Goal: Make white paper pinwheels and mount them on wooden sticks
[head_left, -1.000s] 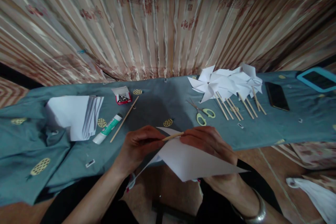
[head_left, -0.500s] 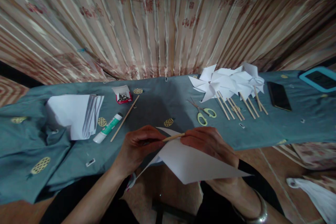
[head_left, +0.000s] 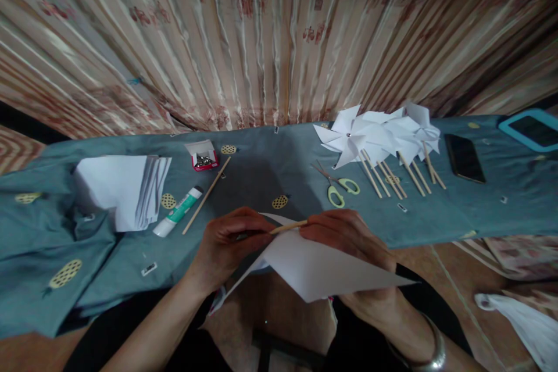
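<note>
Paper stack: white, fanned paper sheets [head_left: 111,192] lie towards the left end of the table covered in grey-green cloth [head_left: 261,171], beside rumpled folds.
Glue: a white-and-green glue stick with a dark cap [head_left: 178,213] lies slantwise, just right of the sheets.
Pins: a small red-and-white card box [head_left: 204,161] with its flap up, holding shiny metal pieces, sits towards the far edge.
Spare stick: a loose, pale wooden rod [head_left: 207,195] lies between glue and left hand, its upper end just beside the box.
Left hand: the bare left hand [head_left: 238,238], at the near edge, pinches one end of a short visible length of pale wooden stick [head_left: 289,226] between thumb and fingers.
Work piece: a folded white paper with pointed corners [head_left: 305,264] hangs under that stick, between the hands, at the near edge.
Right hand: the bare right hand [head_left: 349,235] has its fingers curled over the stick's other end and the paper; its thumb is hidden.
Risk: uneven pressure could roll the stick or tear the paper; a hidden pin, if any, could prick a fingertip.
Scissors: green-handled metal scissors [head_left: 336,184] lie parted beyond the right hand.
Pinwheels: overlapping white paper pinwheels on wooden sticks [head_left: 370,136] lie along the far edge.
Phone: a black phone [head_left: 464,158] lies right of them.
</note>
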{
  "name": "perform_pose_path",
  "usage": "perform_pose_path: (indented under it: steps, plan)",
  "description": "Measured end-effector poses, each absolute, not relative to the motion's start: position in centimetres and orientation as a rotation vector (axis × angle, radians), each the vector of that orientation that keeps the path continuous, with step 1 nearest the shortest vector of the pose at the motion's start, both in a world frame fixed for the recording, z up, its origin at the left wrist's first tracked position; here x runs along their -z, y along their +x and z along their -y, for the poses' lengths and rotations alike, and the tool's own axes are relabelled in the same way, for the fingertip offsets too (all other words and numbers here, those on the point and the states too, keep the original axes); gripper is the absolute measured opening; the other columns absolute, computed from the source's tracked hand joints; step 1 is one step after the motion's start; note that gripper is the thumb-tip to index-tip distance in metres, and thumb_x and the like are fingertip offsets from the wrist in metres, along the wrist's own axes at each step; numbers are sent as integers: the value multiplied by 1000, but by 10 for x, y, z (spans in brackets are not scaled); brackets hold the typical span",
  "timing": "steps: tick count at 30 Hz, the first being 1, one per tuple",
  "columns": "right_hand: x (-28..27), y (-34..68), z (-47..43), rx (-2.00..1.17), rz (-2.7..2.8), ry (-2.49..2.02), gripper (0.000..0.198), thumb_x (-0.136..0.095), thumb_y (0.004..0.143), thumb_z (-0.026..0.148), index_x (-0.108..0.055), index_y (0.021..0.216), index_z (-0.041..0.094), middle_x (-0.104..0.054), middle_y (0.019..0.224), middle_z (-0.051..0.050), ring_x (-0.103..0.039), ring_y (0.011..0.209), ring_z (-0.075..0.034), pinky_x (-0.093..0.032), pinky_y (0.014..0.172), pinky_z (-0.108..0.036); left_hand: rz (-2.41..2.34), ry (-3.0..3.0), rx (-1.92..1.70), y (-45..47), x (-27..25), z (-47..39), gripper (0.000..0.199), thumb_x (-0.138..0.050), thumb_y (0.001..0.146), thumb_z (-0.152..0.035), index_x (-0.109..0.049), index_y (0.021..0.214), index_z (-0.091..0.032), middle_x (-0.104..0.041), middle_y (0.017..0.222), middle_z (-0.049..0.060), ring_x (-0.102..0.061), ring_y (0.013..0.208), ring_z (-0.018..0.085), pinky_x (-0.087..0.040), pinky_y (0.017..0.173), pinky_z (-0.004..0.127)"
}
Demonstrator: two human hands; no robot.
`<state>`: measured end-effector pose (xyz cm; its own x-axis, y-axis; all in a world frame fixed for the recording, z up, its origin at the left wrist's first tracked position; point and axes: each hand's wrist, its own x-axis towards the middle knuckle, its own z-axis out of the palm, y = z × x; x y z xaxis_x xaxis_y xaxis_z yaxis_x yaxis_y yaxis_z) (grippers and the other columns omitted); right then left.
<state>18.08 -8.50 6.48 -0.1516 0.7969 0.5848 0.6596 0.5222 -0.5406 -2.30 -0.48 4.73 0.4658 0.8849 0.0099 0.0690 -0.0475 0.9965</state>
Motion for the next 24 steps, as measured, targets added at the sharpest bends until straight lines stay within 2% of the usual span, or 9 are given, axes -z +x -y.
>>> perform_pose_path:
  steps: [3, 7, 12, 24]
  plan:
    - [-66, 181, 84, -203, 1870, -1218, 29, -42, 99, 39, -63, 109, 21, -71, 99, -7, -63, 92, -22, -51, 79, -39, -911, 1520, -831, -23, -46, 5, 3, -76, 73, -25, -78, 73, -26, -71, 75, 3, -66, 69, 16, -55, 64, 24]
    - [-66, 180, 83, -234, 1842, -1244, 20, -49, 95, 29, -64, 106, 22, -71, 97, -6, -64, 90, -22, -51, 79, -38, -927, 1566, -828, -23, -47, 6, 4, -75, 74, -25, -78, 74, -26, -71, 75, 3, -66, 69, 16, -55, 64, 25]
    - [-65, 179, 83, -261, 1810, -1262, 18, -50, 92, 19, -64, 104, 21, -71, 95, -5, -64, 91, -21, -52, 81, -38, -904, 1625, -879, -24, -49, 6, 12, -75, 73, -19, -79, 76, -30, -71, 72, 2, -65, 67, 15, -53, 60, 23]
    - [-65, 179, 83, -244, 1819, -1239, 30, -47, 87, 7, -60, 108, 23, -70, 96, -6, -65, 94, -22, -54, 80, -39, -910, 1691, -979, -27, -51, 11, 10, -74, 75, -19, -79, 78, -27, -71, 75, 2, -66, 65, 14, -53, 55, 20]
